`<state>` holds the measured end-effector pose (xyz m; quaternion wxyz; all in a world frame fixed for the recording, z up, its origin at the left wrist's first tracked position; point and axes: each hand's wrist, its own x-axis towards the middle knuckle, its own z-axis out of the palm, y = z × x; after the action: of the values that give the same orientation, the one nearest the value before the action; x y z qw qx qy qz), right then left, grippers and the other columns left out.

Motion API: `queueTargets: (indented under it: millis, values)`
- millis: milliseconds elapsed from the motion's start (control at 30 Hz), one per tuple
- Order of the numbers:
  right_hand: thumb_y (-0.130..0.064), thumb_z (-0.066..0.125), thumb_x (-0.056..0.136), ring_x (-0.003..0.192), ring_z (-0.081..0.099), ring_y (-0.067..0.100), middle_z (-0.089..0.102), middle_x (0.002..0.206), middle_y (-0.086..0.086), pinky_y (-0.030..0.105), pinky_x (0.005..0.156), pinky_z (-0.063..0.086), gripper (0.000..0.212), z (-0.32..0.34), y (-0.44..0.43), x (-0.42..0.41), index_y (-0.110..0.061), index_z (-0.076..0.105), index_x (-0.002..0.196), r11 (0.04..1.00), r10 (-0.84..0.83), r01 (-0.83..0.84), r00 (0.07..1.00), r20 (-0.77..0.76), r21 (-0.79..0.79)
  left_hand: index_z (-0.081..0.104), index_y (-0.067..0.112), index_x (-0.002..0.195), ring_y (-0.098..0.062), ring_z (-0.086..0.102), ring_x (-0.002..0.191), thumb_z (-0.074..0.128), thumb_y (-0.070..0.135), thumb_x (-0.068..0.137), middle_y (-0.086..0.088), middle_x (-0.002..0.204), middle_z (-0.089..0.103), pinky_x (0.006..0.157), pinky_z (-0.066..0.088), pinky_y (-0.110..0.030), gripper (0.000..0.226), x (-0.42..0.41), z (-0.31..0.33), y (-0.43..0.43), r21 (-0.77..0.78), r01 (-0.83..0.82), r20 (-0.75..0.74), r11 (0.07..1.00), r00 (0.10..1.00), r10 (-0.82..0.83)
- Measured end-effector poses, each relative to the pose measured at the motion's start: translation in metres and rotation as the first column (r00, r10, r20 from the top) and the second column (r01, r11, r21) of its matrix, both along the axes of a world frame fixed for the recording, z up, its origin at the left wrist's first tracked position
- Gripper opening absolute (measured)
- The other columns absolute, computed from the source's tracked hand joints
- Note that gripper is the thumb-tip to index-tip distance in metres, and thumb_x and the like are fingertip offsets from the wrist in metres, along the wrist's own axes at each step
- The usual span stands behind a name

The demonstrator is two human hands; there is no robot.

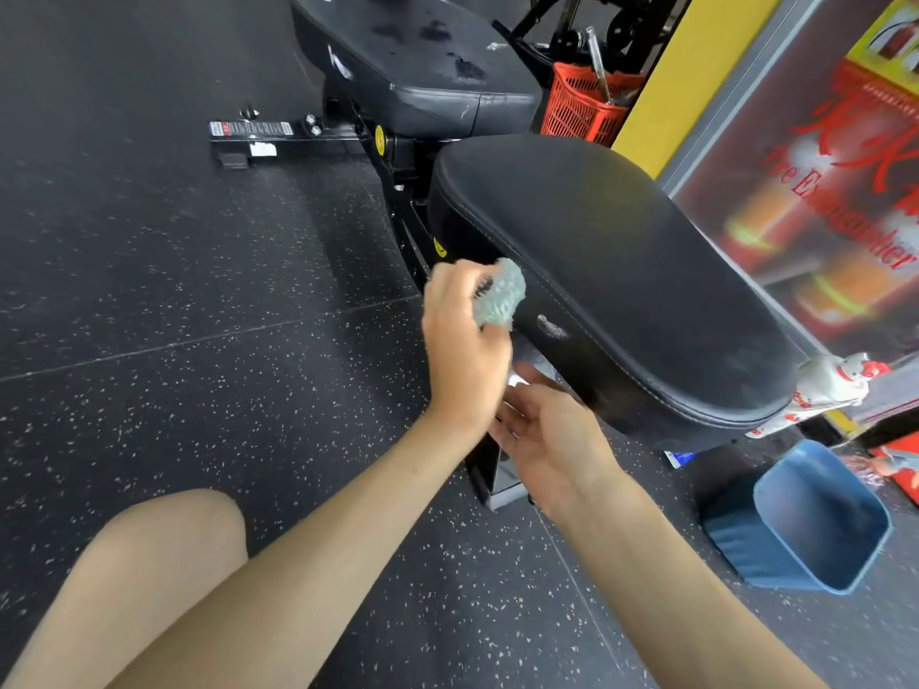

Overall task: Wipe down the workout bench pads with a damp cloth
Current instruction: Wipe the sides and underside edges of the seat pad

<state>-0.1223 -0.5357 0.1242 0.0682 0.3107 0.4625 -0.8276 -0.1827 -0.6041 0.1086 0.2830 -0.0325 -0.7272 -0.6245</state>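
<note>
Your knee (174, 539) bent low | left hand (462, 350) grips cloth (502, 298) against pad (621, 271) side | right hand (552, 440) spread below pad

a gym, speckled rubber floor (199, 340), padded workout bench (611, 271), cable machine frame (572, 27) behind

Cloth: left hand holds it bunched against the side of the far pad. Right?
Not the far pad. The head view shows the left hand holding the cloth bunched against the side of the near pad; no hand is on the far pad.
</note>
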Motion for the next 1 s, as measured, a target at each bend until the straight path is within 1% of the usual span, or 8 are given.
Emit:
queueTargets:
  millis: [100, 233, 300, 400, 567, 733, 900, 1000]
  values:
    - [0.004, 0.043, 0.094, 0.073, 0.063, 0.018, 0.066, 0.083, 0.011, 0.030, 0.076, 0.053, 0.031, 0.001, 0.002, -0.001, -0.006, 0.059, 0.118, 0.999, -0.047, 0.047, 0.999, 0.009, 0.008, 0.060, 0.006, 0.092, -0.023, 0.056, 0.087, 0.053, -0.022, 0.066, -0.005, 0.091, 0.056, 0.073, 0.046, -0.028, 0.040, 0.017, -0.006, 0.002, -0.128, 0.110, -0.098, 0.986, 0.987, -0.123]
    - [-0.003, 0.042, 0.098, 0.076, 0.063, 0.018, 0.066, 0.083, 0.010, 0.028, 0.072, 0.050, 0.023, 0.001, 0.004, -0.001, -0.010, 0.058, 0.113, 0.996, -0.085, 0.083, 0.996, 0.041, 0.041, 0.057, 0.015, 0.088, -0.015, 0.054, 0.083, 0.057, -0.008, 0.078, -0.006, 0.092, 0.055, 0.073, 0.045, -0.030, 0.026, -0.011, 0.000, -0.009, 0.092, 0.017, 0.025, 0.996, 0.999, -0.019]
    - [-0.003, 0.042, 0.098, 0.073, 0.062, 0.017, 0.065, 0.079, 0.009, 0.028, 0.071, 0.050, 0.025, 0.000, 0.004, 0.001, -0.009, 0.059, 0.115, 0.996, -0.082, 0.080, 0.996, 0.046, 0.038, 0.057, 0.013, 0.086, -0.021, 0.053, 0.084, 0.056, -0.010, 0.075, -0.003, 0.091, 0.052, 0.073, 0.045, -0.032, 0.025, 0.000, 0.004, 0.003, 0.060, -0.006, 0.013, 0.998, 1.000, 0.005]
    - [-0.001, 0.044, 0.096, 0.068, 0.062, 0.016, 0.064, 0.078, 0.008, 0.028, 0.068, 0.051, 0.028, 0.000, 0.005, 0.000, -0.007, 0.061, 0.117, 0.997, -0.062, 0.060, 0.997, 0.044, 0.045, 0.061, 0.008, 0.093, -0.022, 0.055, 0.090, 0.051, -0.022, 0.065, 0.002, 0.094, 0.052, 0.077, 0.047, -0.029, 0.042, 0.020, -0.001, 0.006, -0.085, 0.127, -0.125, 0.988, 0.983, -0.138]
    - [-0.001, 0.044, 0.096, 0.074, 0.063, 0.017, 0.065, 0.080, 0.008, 0.027, 0.073, 0.052, 0.022, -0.001, 0.005, -0.002, -0.012, 0.062, 0.103, 0.990, -0.098, 0.088, 0.992, 0.085, 0.107, 0.061, 0.009, 0.092, -0.018, 0.055, 0.087, 0.057, -0.020, 0.070, -0.003, 0.094, 0.054, 0.075, 0.048, -0.035, 0.036, -0.002, 0.001, 0.000, 0.035, 0.033, -0.033, 0.999, 0.999, -0.031]
    - [0.000, 0.046, 0.093, 0.064, 0.062, 0.011, 0.066, 0.073, 0.001, 0.024, 0.061, 0.052, 0.024, 0.004, 0.003, 0.002, -0.014, 0.065, 0.095, 0.989, -0.076, 0.066, 0.995, 0.072, 0.133, 0.062, 0.000, 0.094, -0.027, 0.053, 0.085, 0.056, -0.028, 0.063, -0.008, 0.092, 0.055, 0.070, 0.047, -0.035, 0.042, 0.031, -0.010, 0.011, -0.237, 0.183, -0.235, 0.954, 0.942, -0.239]
    - [0.002, 0.042, 0.095, 0.069, 0.062, 0.016, 0.064, 0.079, 0.008, 0.027, 0.072, 0.053, 0.025, 0.001, 0.005, 0.000, -0.010, 0.061, 0.106, 0.982, -0.122, 0.106, 0.987, 0.103, 0.156, 0.060, 0.006, 0.089, -0.023, 0.054, 0.085, 0.056, -0.018, 0.070, -0.003, 0.092, 0.052, 0.072, 0.048, -0.039, 0.031, 0.010, -0.003, 0.006, -0.002, 0.015, -0.040, 1.000, 0.999, -0.016]
    - [0.004, 0.041, 0.093, 0.053, 0.058, 0.012, 0.064, 0.069, 0.005, 0.023, 0.046, 0.051, 0.029, 0.003, 0.006, 0.006, -0.004, 0.061, 0.113, 0.979, -0.093, 0.075, 0.992, 0.083, 0.191, 0.062, 0.000, 0.094, -0.027, 0.053, 0.086, 0.043, -0.023, 0.055, -0.005, 0.092, 0.051, 0.075, 0.047, -0.034, 0.049, 0.035, -0.006, 0.015, -0.180, 0.124, -0.182, 0.976, 0.971, -0.157]
